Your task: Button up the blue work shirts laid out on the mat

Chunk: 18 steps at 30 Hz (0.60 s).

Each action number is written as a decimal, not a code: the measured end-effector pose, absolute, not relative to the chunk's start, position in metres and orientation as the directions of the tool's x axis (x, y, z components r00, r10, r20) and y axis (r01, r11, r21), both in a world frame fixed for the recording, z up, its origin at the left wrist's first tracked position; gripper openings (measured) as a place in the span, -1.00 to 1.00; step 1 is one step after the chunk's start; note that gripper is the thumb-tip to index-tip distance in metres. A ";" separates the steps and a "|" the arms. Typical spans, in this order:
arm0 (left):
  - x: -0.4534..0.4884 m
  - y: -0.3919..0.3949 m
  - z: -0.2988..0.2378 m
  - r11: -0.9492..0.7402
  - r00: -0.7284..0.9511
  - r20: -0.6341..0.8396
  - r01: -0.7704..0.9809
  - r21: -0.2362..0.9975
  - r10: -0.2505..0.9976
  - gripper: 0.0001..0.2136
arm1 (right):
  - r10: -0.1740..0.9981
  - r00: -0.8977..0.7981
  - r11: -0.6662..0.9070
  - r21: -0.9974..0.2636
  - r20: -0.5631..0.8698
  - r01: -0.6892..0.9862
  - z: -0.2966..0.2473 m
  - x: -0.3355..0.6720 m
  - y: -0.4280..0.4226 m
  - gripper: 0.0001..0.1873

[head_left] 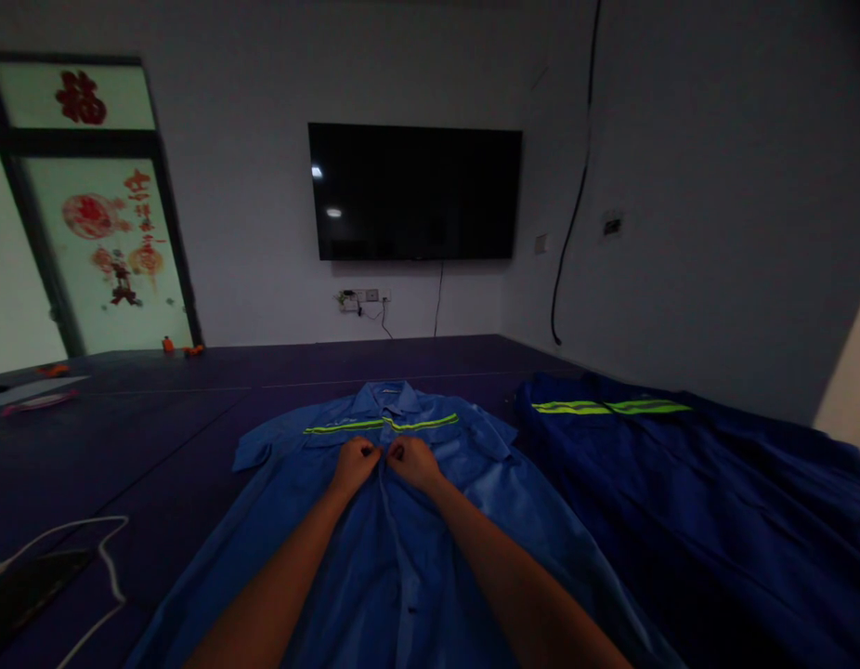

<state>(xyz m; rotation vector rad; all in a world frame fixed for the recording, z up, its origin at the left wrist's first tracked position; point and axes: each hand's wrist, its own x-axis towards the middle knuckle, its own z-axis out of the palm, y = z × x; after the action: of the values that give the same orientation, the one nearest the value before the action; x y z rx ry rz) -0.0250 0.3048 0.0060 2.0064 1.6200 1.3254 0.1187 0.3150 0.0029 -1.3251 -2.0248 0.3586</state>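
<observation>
A light blue work shirt [472, 520] with a yellow reflective stripe across the chest lies spread flat, collar away from me, on a dark purple surface [158, 437]. My left hand [353, 463] and my right hand [414, 462] meet at the shirt's front placket just below the stripe. Both are closed, each pinching one edge of the placket. My forearms reach in from the bottom of the view over the shirt's lower half.
A heap of darker blue garments [681, 502] with the same stripe lies to the right. A phone [22, 590] with a white cable lies at the lower left. A wall-mounted television [414, 192], sockets and a decorated glass door [102, 251] are at the back.
</observation>
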 end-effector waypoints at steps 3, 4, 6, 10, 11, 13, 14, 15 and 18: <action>-0.025 0.305 0.006 -0.353 -0.021 0.475 0.641 0.682 0.880 -0.79 | 0.891 -0.249 0.436 -0.561 0.380 0.704 0.004 0.119 0.314 -0.87; -0.025 0.305 0.006 -0.349 -0.023 0.471 0.641 0.684 0.882 -0.79 | 0.892 -0.250 0.434 -0.559 0.376 0.706 0.004 0.119 0.314 -0.87; -0.025 0.305 0.006 -0.343 -0.023 0.464 0.643 0.685 0.885 -0.81 | 0.891 -0.254 0.436 -0.556 0.376 0.708 0.005 0.119 0.313 -0.87; -0.025 0.304 0.006 -0.330 -0.036 0.453 0.634 0.699 0.891 -0.84 | 0.883 -0.268 0.451 -0.542 0.384 0.710 0.006 0.118 0.312 -0.88; -0.025 0.304 0.006 -0.325 -0.039 0.448 0.632 0.703 0.893 -0.85 | 0.883 -0.271 0.452 -0.536 0.384 0.713 0.006 0.118 0.312 -0.87; -0.026 0.304 0.005 -0.316 -0.040 0.440 0.636 0.704 0.897 -0.85 | 0.883 -0.277 0.452 -0.525 0.379 0.721 0.007 0.118 0.311 -0.86; -0.026 0.304 0.005 -0.313 -0.038 0.437 0.641 0.701 0.899 -0.85 | 0.884 -0.279 0.450 -0.523 0.374 0.724 0.007 0.119 0.311 -0.86; -0.026 0.304 0.005 -0.310 -0.038 0.435 0.645 0.698 0.900 -0.85 | 0.886 -0.282 0.447 -0.522 0.367 0.726 0.008 0.119 0.311 -0.85; -0.027 0.304 0.004 -0.301 -0.047 0.430 0.646 0.701 0.902 -0.86 | 0.892 -0.290 0.441 -0.525 0.347 0.728 0.009 0.119 0.309 -0.85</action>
<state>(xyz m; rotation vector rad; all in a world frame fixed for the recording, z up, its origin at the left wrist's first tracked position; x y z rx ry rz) -0.0266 0.3037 0.0045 1.9447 1.6521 1.2719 0.1187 0.3095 0.0092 -1.3529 -2.0961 0.3552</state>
